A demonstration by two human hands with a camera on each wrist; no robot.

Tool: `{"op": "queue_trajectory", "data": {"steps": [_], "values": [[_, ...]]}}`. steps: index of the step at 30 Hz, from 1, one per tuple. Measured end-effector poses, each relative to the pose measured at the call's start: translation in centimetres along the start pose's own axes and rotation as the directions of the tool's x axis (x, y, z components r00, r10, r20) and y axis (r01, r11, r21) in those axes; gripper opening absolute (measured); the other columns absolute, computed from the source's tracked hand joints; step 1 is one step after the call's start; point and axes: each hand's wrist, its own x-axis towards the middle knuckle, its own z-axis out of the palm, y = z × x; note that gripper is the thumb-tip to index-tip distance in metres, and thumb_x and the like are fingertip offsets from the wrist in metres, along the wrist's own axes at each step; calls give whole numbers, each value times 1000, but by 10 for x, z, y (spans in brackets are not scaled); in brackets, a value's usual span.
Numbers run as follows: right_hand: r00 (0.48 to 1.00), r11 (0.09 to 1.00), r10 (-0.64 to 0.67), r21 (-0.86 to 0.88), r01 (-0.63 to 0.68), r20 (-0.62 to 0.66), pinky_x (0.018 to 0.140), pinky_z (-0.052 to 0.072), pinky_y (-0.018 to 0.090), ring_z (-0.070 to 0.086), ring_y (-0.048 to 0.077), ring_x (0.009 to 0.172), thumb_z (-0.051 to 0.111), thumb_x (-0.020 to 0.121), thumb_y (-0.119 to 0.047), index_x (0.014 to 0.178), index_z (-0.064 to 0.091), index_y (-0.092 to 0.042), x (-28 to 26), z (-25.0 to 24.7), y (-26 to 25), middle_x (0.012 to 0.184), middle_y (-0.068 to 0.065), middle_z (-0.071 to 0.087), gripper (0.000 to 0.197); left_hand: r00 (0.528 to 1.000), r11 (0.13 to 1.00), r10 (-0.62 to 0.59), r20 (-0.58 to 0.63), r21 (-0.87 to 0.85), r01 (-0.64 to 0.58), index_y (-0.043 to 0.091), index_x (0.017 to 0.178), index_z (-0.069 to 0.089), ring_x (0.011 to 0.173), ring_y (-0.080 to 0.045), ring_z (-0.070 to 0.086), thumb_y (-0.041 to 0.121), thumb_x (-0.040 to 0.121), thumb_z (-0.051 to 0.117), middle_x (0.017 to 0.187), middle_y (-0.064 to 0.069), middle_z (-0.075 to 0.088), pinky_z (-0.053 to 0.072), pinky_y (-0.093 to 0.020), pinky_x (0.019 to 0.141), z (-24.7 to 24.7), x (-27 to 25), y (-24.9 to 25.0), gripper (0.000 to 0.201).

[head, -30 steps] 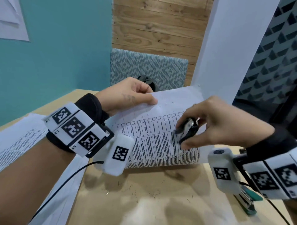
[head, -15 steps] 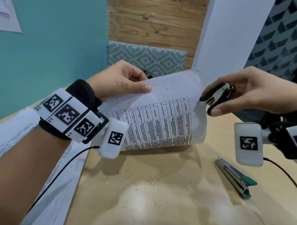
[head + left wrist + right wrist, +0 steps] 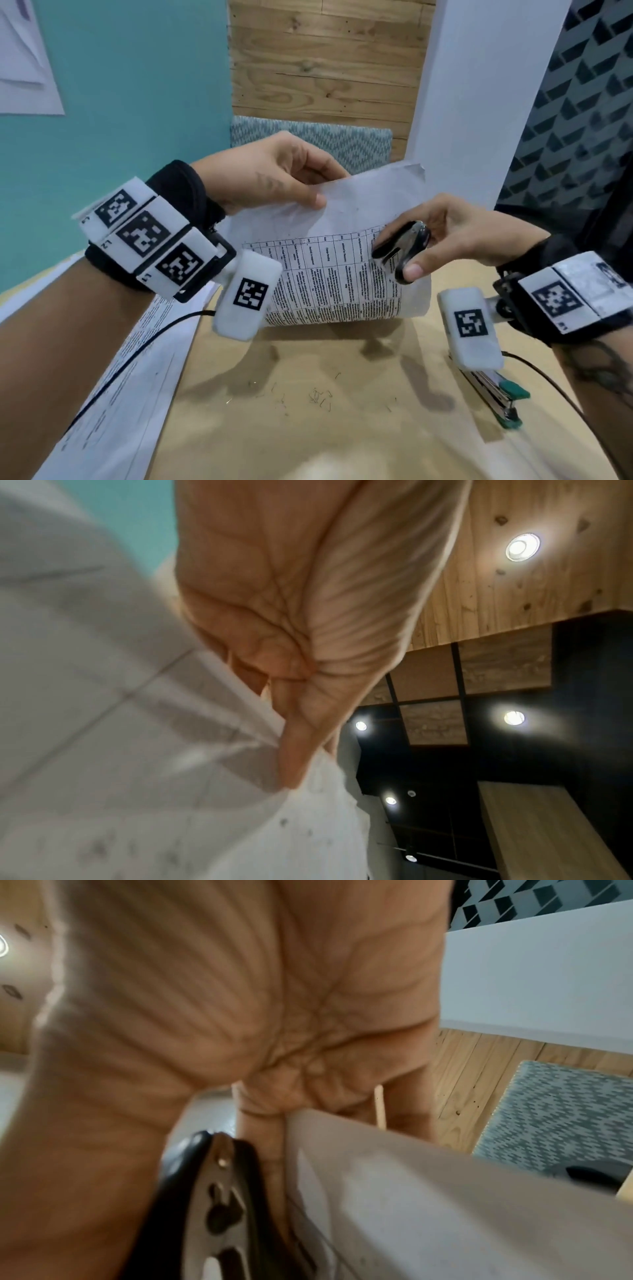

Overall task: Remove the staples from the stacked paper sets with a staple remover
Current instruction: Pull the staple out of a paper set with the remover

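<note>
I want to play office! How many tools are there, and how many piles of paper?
Staple remover: 1, held in the right hand
Stapler: 1, on the table
Paper set: 1, held up by the left hand
Paper pile: 1, on the table
Total: 4

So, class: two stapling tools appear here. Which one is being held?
The black staple remover, pinched by the right hand against the paper. The green stapler lies untouched on the table.

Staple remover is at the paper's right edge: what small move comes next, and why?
Probably drop the pulled staple onto the table among the loose staples. The right hand pinches the staple remover at the paper set, which the left hand holds up; no staple shows.
</note>
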Motion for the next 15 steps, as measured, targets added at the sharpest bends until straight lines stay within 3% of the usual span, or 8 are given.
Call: {"op": "queue_trajectory", "data": {"steps": [3,6,9,11,12,14,15], "values": [[995,998,-57,1,57,-77,72,54,21,69,15,78,90,41,-28,94,73,-9,-4,-7,-1,87,11,73,60,994,993,-29,-105,112,41,13,102,69,90,-9,68,17,69,78,99,2,73,52,-14,76,-15,-13,-8,34],[968,989,-132,36,143,-212,73,54,22,70,17,81,90,40,-41,94,74,-13,-8,-13,-2,91,10,74,63,967,994,-100,-235,14,106,17,102,69,98,-10,67,45,42,88,105,1,72,52,-22,82,-35,-35,-37,70],[941,977,-189,40,209,-281,75,54,23,70,17,81,90,39,-44,93,75,-17,-8,-14,-2,92,6,74,63,924,968,-248,-292,-112,224,33,87,69,87,1,62,67,22,82,95,14,71,38,-31,82,-32,-47,-66,75],[938,976,-199,27,215,-284,77,55,25,70,17,81,89,39,-46,93,75,-19,-6,-13,-2,91,6,74,62,928,964,-251,-275,-155,215,37,86,70,82,6,61,69,31,79,93,18,71,35,-30,79,-16,-43,-78,65],[938,977,-203,13,215,-282,78,55,25,70,17,80,89,39,-47,92,75,-21,-5,-12,-2,91,6,74,61,927,967,-238,-290,-165,197,35,86,71,80,8,62,65,43,79,91,19,72,37,-26,76,-5,-40,-82,53],[933,975,-213,-8,220,-290,80,54,25,69,15,80,88,39,-49,91,76,-22,-3,-10,-2,90,5,74,60,908,963,-202,-368,-244,115,23,86,69,71,8,64,35,74,71,79,19,72,44,-16,67,16,-34,-84,17],[928,974,-219,-3,228,-303,80,54,24,69,15,80,88,39,-49,91,76,-21,-2,-10,-2,89,4,74,60,894,958,-186,-407,-276,74,18,88,66,69,7,65,20,81,63,75,18,72,46,-11,62,23,-33,-83,8]]}}
